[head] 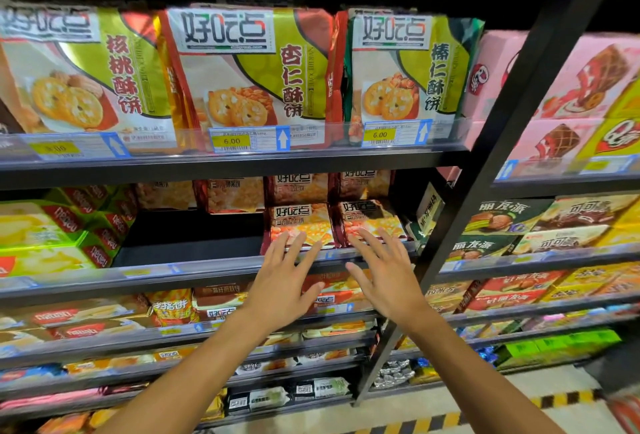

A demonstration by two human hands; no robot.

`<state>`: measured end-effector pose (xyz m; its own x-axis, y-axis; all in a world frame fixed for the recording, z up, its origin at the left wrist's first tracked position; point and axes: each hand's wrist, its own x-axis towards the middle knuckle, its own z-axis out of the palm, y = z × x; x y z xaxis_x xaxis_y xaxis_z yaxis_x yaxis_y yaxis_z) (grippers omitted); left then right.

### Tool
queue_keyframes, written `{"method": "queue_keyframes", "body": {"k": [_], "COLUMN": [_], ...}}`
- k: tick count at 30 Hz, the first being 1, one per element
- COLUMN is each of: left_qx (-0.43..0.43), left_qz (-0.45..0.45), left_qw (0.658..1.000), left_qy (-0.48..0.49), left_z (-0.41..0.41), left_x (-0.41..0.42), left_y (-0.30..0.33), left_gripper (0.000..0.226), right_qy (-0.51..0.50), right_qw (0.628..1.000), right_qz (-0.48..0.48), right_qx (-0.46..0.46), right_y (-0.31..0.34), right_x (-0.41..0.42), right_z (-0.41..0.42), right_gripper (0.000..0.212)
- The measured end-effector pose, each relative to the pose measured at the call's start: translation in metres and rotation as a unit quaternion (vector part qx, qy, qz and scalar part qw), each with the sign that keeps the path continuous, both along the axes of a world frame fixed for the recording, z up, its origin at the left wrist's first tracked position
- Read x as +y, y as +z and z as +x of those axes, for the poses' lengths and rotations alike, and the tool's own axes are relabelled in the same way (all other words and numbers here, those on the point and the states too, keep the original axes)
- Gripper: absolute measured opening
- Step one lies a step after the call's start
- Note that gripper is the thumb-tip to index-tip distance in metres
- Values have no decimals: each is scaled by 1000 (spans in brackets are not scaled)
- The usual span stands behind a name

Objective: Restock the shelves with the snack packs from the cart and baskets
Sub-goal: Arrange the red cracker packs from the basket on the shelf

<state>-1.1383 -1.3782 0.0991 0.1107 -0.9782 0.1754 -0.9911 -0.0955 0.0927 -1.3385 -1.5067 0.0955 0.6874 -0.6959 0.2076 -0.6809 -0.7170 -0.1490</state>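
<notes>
Store shelf (pixel 221 269), two brown-edged snack packs (pixel 300 225) side by side, left hand (pixel 282 290) and right hand (pixel 389 281) spread

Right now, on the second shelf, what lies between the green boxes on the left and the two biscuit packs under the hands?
Head view: only bare dark shelf lies between the green boxes and the biscuit packs.

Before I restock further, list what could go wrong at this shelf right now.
1. Both hands, left hand and right hand, are open over the two front cookie packs; with no grip, a push could skew them.
2. The bare shelf gap beside them gives no side support, so packs may topple left.
3. Pressing could crush the cookies.
</notes>
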Motion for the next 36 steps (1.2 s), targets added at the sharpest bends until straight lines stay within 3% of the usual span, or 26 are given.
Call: {"method": "queue_keyframes", "body": {"k": [9,13,17,21,24,27,31,36], "left_qx": [14,42,57,42,38,26,46,98], "left_qz": [45,34,-34,-36,1,71,145,219], "left_qw": [999,999,998,998,995,983,950,900], "left_qy": [8,-2,-15,25,87,169,271,363], "left_z": [-15,-10,-6,4,10,10,3,-15], "left_x": [-13,-5,30,95,160,233,335,461], "left_y": [13,14,17,5,-14,-42,-85,-142], "left_gripper": [81,65,54,52,55,60,62,63], "right_qy": [-13,25,111,258,327,371,421,414], "right_qw": [1000,997,977,935,916,903,857,811], "right_qz": [-2,55,69,107,165,212,284,359], "right_qx": [-13,-56,-166,-220,-164,-45,82,205], "right_y": [-3,3,12,5,-15,-44,-71,-98], "right_x": [0,3,21,50,76,111,171,246], "right_z": [-6,-11,-11,3,24,52,79,96], "right_gripper": [65,64,51,46,45,54,74,93]}}
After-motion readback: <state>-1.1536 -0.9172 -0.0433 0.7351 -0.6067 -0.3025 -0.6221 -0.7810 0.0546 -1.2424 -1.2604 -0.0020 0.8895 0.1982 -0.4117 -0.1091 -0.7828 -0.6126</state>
